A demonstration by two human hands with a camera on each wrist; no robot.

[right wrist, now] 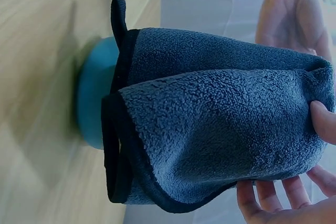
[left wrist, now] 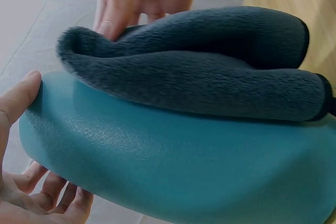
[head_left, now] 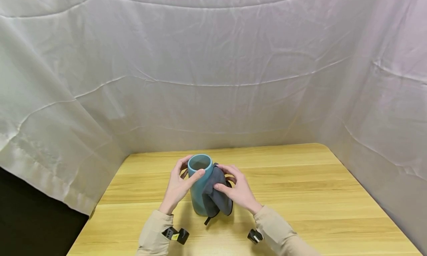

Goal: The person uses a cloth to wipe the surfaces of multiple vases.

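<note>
A blue-green vase (head_left: pixel 197 196) with a round open mouth stands on the wooden table. My left hand (head_left: pixel 177 185) grips it near the rim, thumb on the near side and fingers round the far left side. In the left wrist view the smooth vase (left wrist: pixel 157 150) fills the lower half. A dark grey cloth (head_left: pixel 213 196) with black edging and a small loop lies against the vase's right side. My right hand (head_left: pixel 241 189) pinches this cloth between thumb and fingers. Folds of the cloth (right wrist: pixel 210 114) hide most of the vase in the right wrist view.
The light wooden table (head_left: pixel 300 196) extends to both sides and behind the vase. Pale grey curtains (head_left: pixel 213 111) hang behind and at the sides. A dark area (head_left: pixel 36 215) shows at the lower left. Each sleeve carries a small black wrist camera (head_left: pixel 255 236).
</note>
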